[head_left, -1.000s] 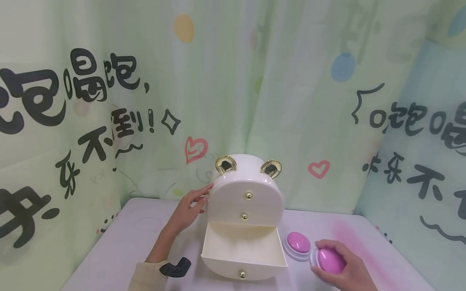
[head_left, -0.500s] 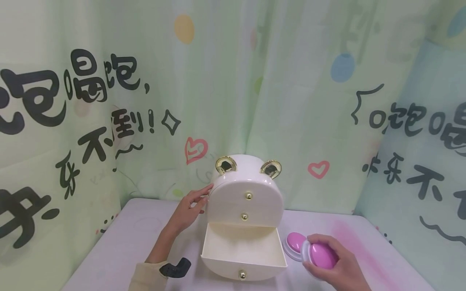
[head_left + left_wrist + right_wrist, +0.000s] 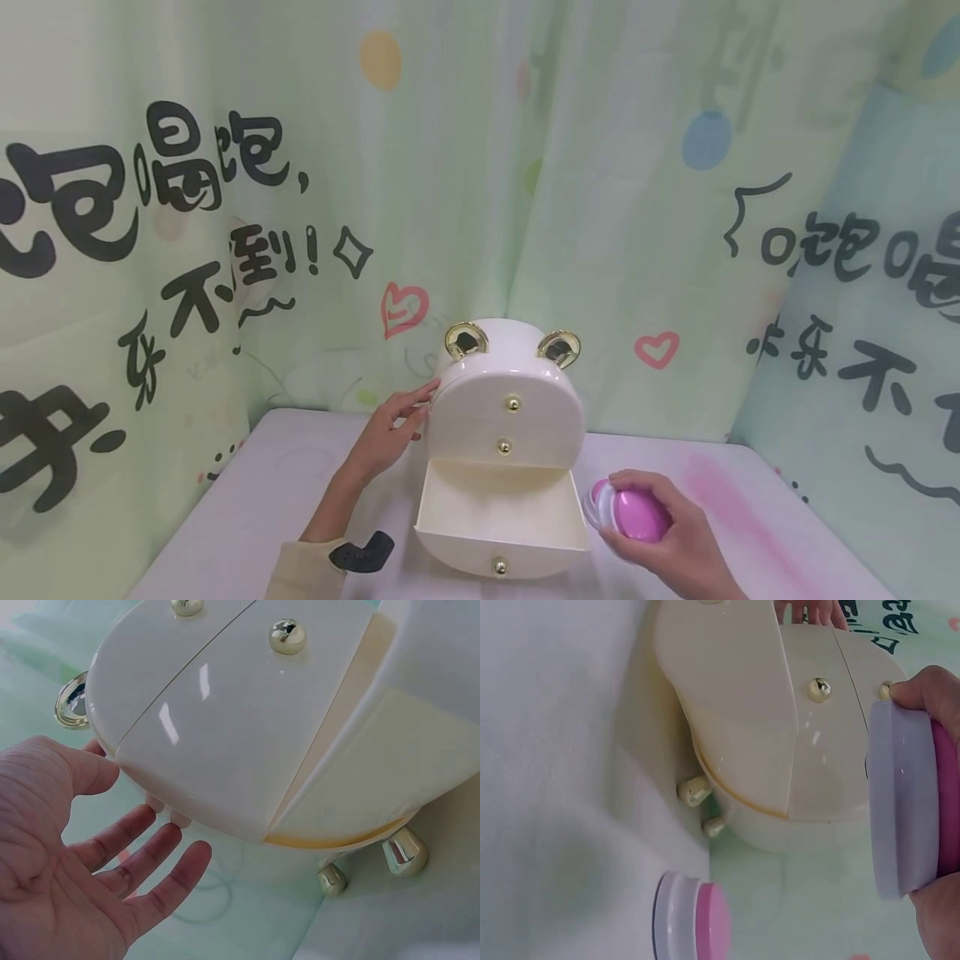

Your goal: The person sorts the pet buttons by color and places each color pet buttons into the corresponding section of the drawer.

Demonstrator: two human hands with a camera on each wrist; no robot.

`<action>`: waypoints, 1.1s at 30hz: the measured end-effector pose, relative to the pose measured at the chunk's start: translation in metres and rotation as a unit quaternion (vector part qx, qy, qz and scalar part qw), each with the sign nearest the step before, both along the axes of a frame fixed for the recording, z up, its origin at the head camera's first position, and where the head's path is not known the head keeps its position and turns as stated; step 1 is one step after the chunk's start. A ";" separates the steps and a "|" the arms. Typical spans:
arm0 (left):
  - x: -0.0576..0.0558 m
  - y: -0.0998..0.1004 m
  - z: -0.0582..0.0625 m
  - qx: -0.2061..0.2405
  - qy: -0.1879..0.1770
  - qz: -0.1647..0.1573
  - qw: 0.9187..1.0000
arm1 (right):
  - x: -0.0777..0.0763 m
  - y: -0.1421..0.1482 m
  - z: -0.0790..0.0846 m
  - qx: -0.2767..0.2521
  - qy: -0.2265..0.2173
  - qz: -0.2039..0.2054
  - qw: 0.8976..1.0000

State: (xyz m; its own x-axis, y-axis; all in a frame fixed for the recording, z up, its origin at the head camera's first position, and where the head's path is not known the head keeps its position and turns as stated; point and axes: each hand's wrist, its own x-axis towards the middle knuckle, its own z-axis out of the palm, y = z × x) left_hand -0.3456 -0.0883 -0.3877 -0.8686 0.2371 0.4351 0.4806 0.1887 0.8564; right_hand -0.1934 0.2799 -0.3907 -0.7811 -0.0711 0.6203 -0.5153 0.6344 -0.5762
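A white storage box (image 3: 472,421) with gold-rimmed ears and gold knobs stands on the table, its bottom drawer (image 3: 495,562) pulled out and nothing seen inside. My left hand (image 3: 386,437) rests against the box's left side with fingers extended; in the left wrist view the thumb is at the box's edge. My right hand (image 3: 682,529) grips a round push-button-like disc (image 3: 641,515), with a pink dome and white base, by its rim, tilted on edge. A second such disc (image 3: 714,922) sits on the table right of the drawer, mostly hidden behind the held one in the head view.
The white table (image 3: 262,500) carries a pink smear (image 3: 742,508) at right. A printed curtain (image 3: 600,250) hangs close behind and along both sides. Gold feet (image 3: 694,791) raise the box slightly. A black wrist strap (image 3: 363,552) circles the left wrist.
My right hand has moved left with the pink-domed disc, from beside the second disc to in front of it, close to the drawer. The left hand and box have stayed put.
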 end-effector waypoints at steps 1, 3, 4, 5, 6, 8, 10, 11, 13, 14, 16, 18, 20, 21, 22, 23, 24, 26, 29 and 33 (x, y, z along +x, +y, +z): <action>0.000 0.000 0.000 -0.001 0.000 0.001 1.000 | -0.001 -0.001 0.000 0.002 0.009 0.006 1.000; 0.000 0.000 0.001 -0.001 0.002 0.001 1.000 | -0.004 -0.004 -0.001 0.009 0.027 0.017 0.999; 0.001 0.000 0.001 -0.001 0.001 0.002 1.000 | -0.005 -0.005 -0.002 0.013 0.037 0.021 0.999; 0.001 0.000 0.000 -0.001 0.001 0.002 1.000 | -0.006 -0.007 -0.003 0.020 0.046 0.022 0.998; 0.000 0.000 0.000 -0.002 0.002 0.003 1.000 | -0.008 -0.008 -0.003 0.025 0.056 0.025 0.998; 0.001 0.000 0.000 -0.002 0.003 0.003 1.000 | -0.011 -0.011 -0.004 0.037 0.075 0.031 0.996; 0.000 0.000 0.000 -0.001 -0.001 0.002 1.000 | -0.013 -0.014 -0.004 0.050 0.087 0.030 0.994; 0.000 0.000 0.000 -0.001 -0.001 0.002 1.000 | -0.014 -0.015 -0.005 0.057 0.092 0.032 0.994; 0.001 0.000 0.001 0.000 -0.004 0.003 1.000 | -0.016 -0.019 -0.005 0.068 0.101 0.039 0.992; 0.001 0.000 0.001 0.000 -0.004 0.003 1.000 | -0.017 -0.020 -0.005 0.074 0.105 0.044 0.991; 0.001 0.000 0.001 0.000 -0.004 0.003 1.000 | -0.018 -0.024 -0.005 0.079 0.115 0.061 0.988; 0.001 0.000 0.001 -0.001 -0.003 0.004 1.000 | -0.020 -0.026 -0.004 0.084 0.122 0.077 0.986; 0.001 0.001 0.001 -0.002 -0.002 0.005 1.000 | -0.022 -0.028 -0.005 0.090 0.129 0.088 0.984; 0.001 0.001 0.001 -0.002 -0.002 0.005 1.000 | -0.023 -0.029 -0.005 0.093 0.135 0.092 0.982; 0.001 0.001 0.001 -0.003 -0.002 0.005 1.000 | -0.024 -0.030 -0.005 0.097 0.137 0.093 0.981; 0.001 0.001 0.001 -0.004 -0.003 0.006 1.000 | -0.025 -0.031 -0.005 0.101 0.141 0.093 0.980; 0.000 0.000 0.000 -0.005 -0.003 0.007 1.000 | -0.026 -0.032 -0.005 0.104 0.146 0.095 0.979; 0.000 0.000 0.001 -0.004 -0.004 0.007 1.000 | -0.027 -0.034 -0.006 0.110 0.146 0.094 0.979; 0.000 0.000 0.001 -0.002 -0.006 0.006 1.000 | -0.029 -0.037 -0.008 0.118 0.147 0.094 0.978; 0.001 0.001 0.000 0.000 -0.006 0.006 1.000 | -0.032 -0.041 -0.010 0.129 0.164 0.094 0.973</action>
